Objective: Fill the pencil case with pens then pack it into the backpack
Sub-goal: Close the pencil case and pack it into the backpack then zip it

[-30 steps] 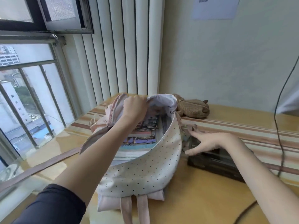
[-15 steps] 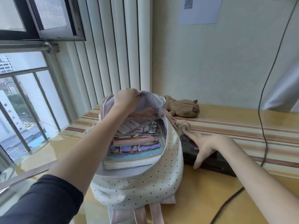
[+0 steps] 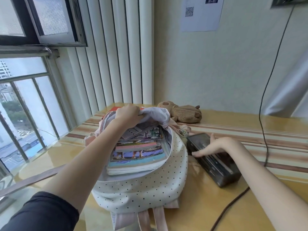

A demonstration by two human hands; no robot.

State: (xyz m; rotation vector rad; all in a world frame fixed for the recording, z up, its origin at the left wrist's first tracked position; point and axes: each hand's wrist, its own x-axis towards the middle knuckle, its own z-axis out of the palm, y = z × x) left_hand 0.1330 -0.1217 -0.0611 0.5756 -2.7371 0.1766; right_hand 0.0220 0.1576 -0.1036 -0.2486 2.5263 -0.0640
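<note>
Pencil case (image 3: pixel 214 160): dark, translucent, long box; I see it lying flat on the yellow surface (image 3: pixel 208 202), just right of the backpack, with thin pen-like shapes faintly visible through its lid.

Right hand (image 3: pixel 212 146): I see it resting on top of the case, fingers (image 3: pixel 198 153) spread and extended flat across the lid, thumb raised at the far side; not closed around it.

Backpack (image 3: pixel 141 189): white with black dots, pink straps toward me; stands on the surface with its mouth wide open.

Left hand (image 3: pixel 127 112): fingers clamped on the far rim fabric of the backpack, holding the opening up and back.

Books (image 3: pixel 136 155): colourful stack inside the backpack, covers showing.

Plush toy (image 3: pixel 182 111): brown, lying on the surface behind the backpack, against the wall.

Black cable (image 3: pixel 265 114): hangs down the wall and trails over the surface at right.

Paper notice (image 3: pixel 200 14): on the wall, with a QR code.
</note>
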